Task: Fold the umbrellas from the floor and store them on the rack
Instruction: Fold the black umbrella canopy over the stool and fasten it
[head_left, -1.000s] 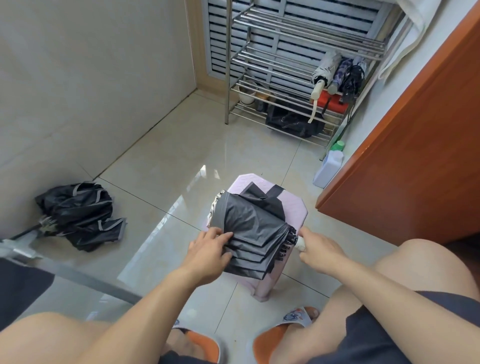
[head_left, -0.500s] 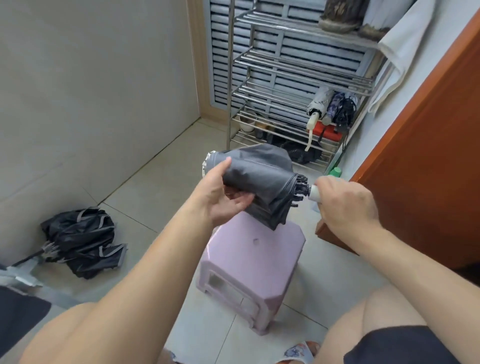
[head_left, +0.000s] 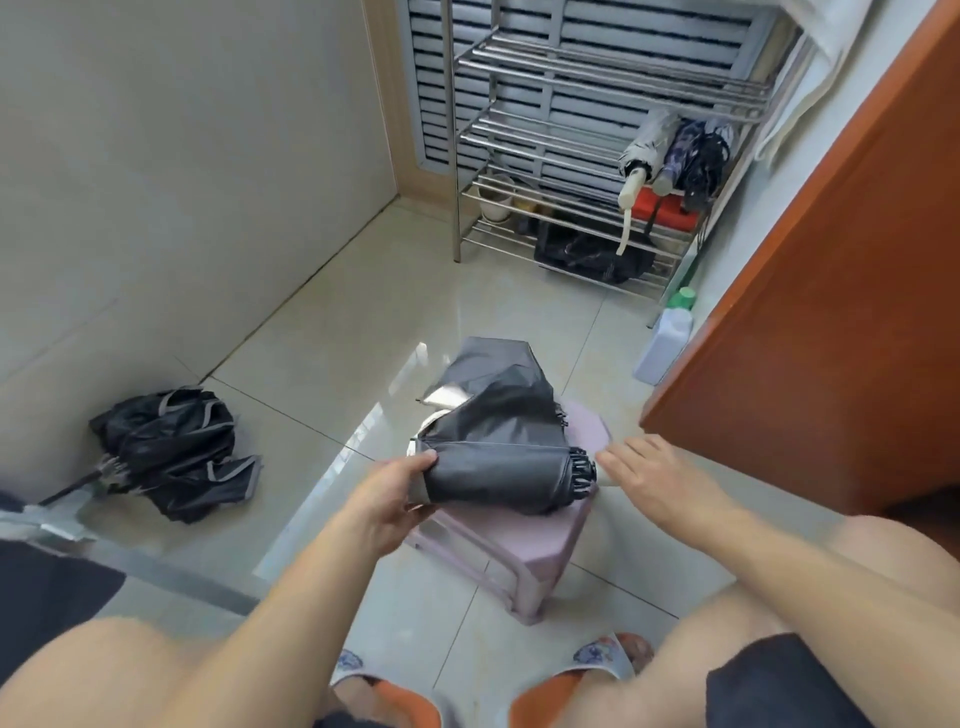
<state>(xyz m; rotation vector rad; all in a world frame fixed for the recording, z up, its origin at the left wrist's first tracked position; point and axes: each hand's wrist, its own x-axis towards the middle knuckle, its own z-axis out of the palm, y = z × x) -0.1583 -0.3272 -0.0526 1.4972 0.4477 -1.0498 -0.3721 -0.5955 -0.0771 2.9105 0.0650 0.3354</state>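
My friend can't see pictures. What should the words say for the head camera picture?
A seated person's left hand grips one end of a half-folded grey umbrella lying on a small pink stool, while the right hand rests at its handle end. Another black umbrella lies crumpled on the tiled floor, and folded umbrellas sit on a metal rack ahead.

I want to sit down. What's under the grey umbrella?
A pink stool sits under the umbrella; its right edge and front side show. The umbrella hides most of the seat, so anything lying there can't be seen.
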